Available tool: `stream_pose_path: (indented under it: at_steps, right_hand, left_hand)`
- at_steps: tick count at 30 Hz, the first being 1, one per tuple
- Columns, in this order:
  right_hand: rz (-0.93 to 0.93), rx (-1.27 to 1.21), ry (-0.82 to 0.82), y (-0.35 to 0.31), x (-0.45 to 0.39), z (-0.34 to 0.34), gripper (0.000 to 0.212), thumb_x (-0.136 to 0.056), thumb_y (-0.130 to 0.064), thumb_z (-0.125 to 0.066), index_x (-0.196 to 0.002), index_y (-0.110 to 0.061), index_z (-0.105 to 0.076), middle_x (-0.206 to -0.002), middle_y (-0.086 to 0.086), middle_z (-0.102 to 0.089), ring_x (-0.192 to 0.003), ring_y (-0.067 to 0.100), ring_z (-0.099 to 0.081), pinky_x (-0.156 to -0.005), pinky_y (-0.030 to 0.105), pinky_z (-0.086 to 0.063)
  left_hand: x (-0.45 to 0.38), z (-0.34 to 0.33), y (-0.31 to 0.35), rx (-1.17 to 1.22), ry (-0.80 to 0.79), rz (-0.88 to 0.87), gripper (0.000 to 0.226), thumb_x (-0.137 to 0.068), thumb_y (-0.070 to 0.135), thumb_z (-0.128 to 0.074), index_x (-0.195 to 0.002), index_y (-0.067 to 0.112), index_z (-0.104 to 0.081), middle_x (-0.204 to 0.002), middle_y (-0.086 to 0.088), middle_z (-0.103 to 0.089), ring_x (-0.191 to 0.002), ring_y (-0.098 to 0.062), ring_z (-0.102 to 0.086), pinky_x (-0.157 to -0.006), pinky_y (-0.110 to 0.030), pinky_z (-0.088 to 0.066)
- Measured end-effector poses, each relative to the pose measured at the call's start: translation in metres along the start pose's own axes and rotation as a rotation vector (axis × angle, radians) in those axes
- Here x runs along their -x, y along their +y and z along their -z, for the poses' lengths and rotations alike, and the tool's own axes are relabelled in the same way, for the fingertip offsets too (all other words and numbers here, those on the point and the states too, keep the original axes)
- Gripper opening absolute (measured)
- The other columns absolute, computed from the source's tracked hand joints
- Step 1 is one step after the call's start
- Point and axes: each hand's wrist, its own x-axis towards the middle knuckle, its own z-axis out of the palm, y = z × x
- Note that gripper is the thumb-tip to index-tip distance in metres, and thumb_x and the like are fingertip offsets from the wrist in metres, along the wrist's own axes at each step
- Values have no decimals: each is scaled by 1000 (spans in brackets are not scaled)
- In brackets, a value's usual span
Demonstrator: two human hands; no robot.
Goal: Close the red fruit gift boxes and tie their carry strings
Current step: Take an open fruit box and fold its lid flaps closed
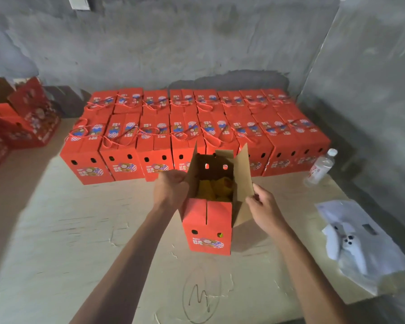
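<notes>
The open red fruit gift box [207,226] stands on the counter [80,230] right in front of me, its printed end panel facing me and its long side flaps up. To close it well, I judge I should fold both side flaps inward evenly so their edges meet along the middle, keep the yellow-wrapped fruit [216,189] below the fold line, and only then deal with the carry string; I cannot see this box's string from here.

My right hand [263,208] pinches the near corner of the right flap [243,176], thumb and fingertips curled onto the cardboard edge, the rest of the hand loosely bent. My left hand [173,185] is curled round the edge of the left flap [192,169], fingers wrapped over it, holding it upright.

To my right lie a white game controller [346,246] on a plastic bag [372,249], and farther off a clear water bottle [322,166]. Behind the open box, two rows of closed red boxes [197,127] sit with their strings tied on top, reaching back to the grey wall [173,43]. More red boxes [21,120] sit far left.
</notes>
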Motion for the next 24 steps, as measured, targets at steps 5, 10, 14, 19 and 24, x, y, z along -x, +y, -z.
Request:
stream_pose_path:
  at_steps: [5, 10, 14, 19, 24]
  right_hand:
    - [-42, -86, -12, 27, -34, 27, 35, -96, -7, -52, -116, -30, -70, -98, -11, -74, -84, 1, -66, -72, 14, -52]
    - [-35, -5, -111, 33, -70, 53, 63, -92, -22, -58, -153, -18, -46, -150, -8, -51, -134, 8, -49, -112, 31, -37]
    - [-13, 63, -158, 40, -83, 69, 59, -99, -14, -54, -157, -17, -40, -157, -2, -45, -140, 12, -45, -116, 35, -36]
    - [42, 100, -174, 59, -85, 89, 54, -103, -13, -54, -155, -20, -42, -153, -6, -51, -136, 6, -50, -114, 33, -43]
    - [113, 116, -107, 68, -78, 102, 57, -98, -41, -64, -150, -28, -47, -137, -21, -55, -109, -19, -49, -82, 3, -38]
  left_hand:
    - [-7, -13, -10, -49, 41, 106, 9, -74, 19, -72, -81, 24, -70, -82, 1, -78, -70, -16, -72, -62, -29, -58]
    - [-3, -26, -8, -93, 36, 123, 20, -80, 20, -74, -99, 21, -67, -74, 7, -73, -63, -12, -71, -55, -27, -53]
    - [-5, -45, 2, -193, 108, 52, 13, -88, 20, -69, -101, 21, -70, -97, 2, -72, -82, -20, -70, -70, -34, -57]
    - [-39, -70, 15, -772, -131, -154, 53, -93, 11, -62, -145, 16, -51, -147, -5, -47, -141, -25, -36, -115, -41, -34]
    - [-79, -111, 10, -1163, -236, -207, 74, -95, 38, -60, -154, 10, -26, -150, -10, -47, -149, -28, -32, -125, -54, 4]
